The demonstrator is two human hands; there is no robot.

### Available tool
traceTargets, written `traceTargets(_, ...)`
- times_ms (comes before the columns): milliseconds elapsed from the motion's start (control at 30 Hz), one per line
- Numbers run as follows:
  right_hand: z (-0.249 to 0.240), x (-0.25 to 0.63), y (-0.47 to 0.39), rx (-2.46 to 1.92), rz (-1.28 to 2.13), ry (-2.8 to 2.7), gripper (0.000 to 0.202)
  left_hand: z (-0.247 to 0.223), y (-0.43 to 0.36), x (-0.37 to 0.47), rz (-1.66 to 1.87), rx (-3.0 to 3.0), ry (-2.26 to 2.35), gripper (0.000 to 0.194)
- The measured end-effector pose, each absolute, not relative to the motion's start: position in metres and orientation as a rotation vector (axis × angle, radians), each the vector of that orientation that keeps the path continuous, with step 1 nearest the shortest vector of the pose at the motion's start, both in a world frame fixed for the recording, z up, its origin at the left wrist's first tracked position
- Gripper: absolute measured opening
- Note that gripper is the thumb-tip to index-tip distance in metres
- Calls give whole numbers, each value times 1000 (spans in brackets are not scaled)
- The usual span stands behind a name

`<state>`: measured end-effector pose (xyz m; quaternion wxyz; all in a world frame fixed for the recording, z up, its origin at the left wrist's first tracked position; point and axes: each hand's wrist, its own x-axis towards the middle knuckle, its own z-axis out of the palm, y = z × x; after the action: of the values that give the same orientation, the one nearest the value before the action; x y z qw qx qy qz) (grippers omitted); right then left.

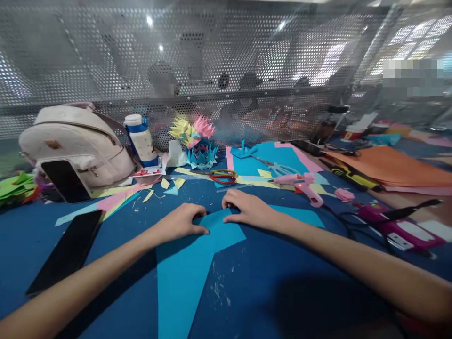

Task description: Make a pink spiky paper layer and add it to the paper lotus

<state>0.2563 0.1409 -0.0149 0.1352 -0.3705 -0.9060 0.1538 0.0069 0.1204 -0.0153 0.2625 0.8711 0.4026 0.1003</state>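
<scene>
A folded sheet of bright blue paper (185,268) lies on the dark blue table, one long part pointing toward me and a shorter flap reaching right. My left hand (181,220) grips its far left edge, thumb on top and fingers curled at the edge. Close by, my right hand (249,210) grips the far edge of the flap, with the thumb lying on the paper and the fingers bent over the edge. A small gap separates the two hands. Another blue sheet (300,215) lies partly behind my right forearm.
Beyond my hands lie red-and-yellow-handled scissors (224,176), a pink glue gun (305,183) and paper scraps. Paper flowers (201,150), a bottle (141,141) and a pale backpack (77,141) stand before the perforated metal panel. A black phone (68,252) lies left; orange sheets (399,167) lie right.
</scene>
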Motion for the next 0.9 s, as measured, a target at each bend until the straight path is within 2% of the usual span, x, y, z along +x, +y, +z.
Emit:
traceTargets(133, -19, 251, 144, -983, 674, -2420, 15, -14, 119, 5, 351, 2358, 1106, 21)
traceTargets(400, -23, 228, 136, -1068, 1213, -1827, 27, -6, 111, 17, 803, 2096, 1178, 12)
traceTargets(633, -15, 227, 133, -1032, 1304, -1712, 26, 5, 106, 17, 797, 1995, 1239, 19)
traceTargets(900, -6, 236, 146, -1075, 1264, -1678, 31, 13, 84, -37, 768, 1839, 1479, 28)
